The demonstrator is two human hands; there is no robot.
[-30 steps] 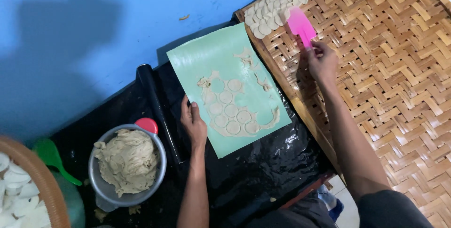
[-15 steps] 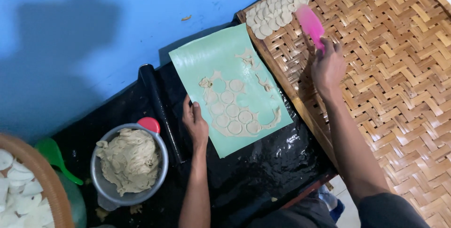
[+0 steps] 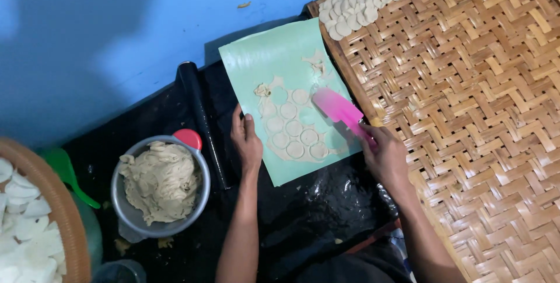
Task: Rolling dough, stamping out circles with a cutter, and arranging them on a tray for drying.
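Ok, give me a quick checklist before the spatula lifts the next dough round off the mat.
1. Left hand steadying the green mat at its left edge: ok.
2. Right hand gripping the pink spatula: ok.
3. Spatula blade over the cut dough rounds: ok.
4. Blade edge actually under a round: cannot tell.
5. Free space on the woven tray beside the rounds already laid out: ok.
6. Rolling pin lying off the mat: ok.

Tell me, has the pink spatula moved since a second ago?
Yes. The pink spatula in the right hand has come off the woven bamboo tray, away from the dough discs there, back over the green mat.
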